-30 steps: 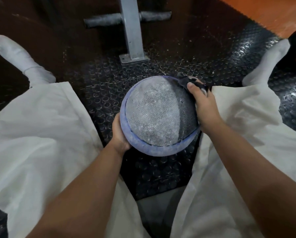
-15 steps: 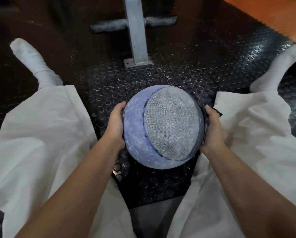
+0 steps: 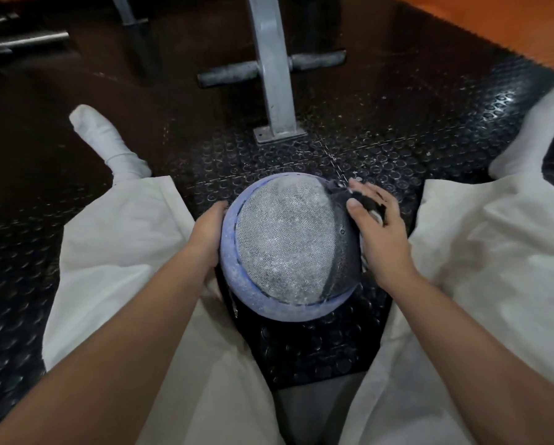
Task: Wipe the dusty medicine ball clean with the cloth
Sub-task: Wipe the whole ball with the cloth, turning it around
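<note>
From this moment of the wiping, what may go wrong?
The dusty blue-and-grey medicine ball is braced by the left hand on one side only; a hard stroke may roll it away. The right hand holds a bunched dark cloth at the ball's edge; it may slip or only smear dust.

We sat on a black rubber mat point(image 3: 381, 101) covered in round studs; an orange floor point(image 3: 494, 24) bordered it at the far right. On the mat stood 1 grey metal post point(image 3: 270, 69), its base plate point(image 3: 280, 134) flat on the studs. Our 2 legs in pale trousers point(image 3: 115, 252) lay spread on it, with 2 white socks point(image 3: 108, 142) at their ends. The medicine ball point(image 3: 285, 245) sat between them; whether it touched the mat, we could not tell.
</note>
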Tool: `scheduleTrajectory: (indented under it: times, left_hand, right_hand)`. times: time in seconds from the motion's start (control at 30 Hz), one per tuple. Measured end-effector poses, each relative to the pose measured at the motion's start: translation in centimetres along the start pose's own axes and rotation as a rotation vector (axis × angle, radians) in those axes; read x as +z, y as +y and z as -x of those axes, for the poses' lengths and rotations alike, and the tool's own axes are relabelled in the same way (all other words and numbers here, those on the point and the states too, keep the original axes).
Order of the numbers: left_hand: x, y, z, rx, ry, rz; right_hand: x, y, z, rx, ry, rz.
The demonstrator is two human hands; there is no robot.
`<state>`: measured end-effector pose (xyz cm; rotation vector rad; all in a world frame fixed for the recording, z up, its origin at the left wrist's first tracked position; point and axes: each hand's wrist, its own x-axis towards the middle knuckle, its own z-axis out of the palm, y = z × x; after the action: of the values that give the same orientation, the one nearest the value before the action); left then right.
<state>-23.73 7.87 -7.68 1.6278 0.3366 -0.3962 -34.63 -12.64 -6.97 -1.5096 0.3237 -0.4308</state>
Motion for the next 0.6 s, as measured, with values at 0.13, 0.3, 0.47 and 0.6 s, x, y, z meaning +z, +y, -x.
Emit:
scheduleTrajectory:
  times: [0.13,0.3,0.47,0.6]
  left_hand:
    - [1.5,3.7,2.2,0.275,0.091,-0.324]
    - [5.7,6.9,5.6,0.466,-0.014,-0.570]
    - [7.0,6.4,5.3,0.483,0.075,-0.869]
    - [6.7,6.6,5.2,0.541,0.024,-1.014]
  right_hand:
    - [0.4,-0.5,0.6,-0.129,-0.059,0.170]
    - [0.9,-0.9,1.0,-0.255,-0.057,0.288]
    - [1.0,-0.6,1.8,-0.496,-0.021,0.418]
    - [1.2,-0.9,2.1,-0.524,0.033,0.594]
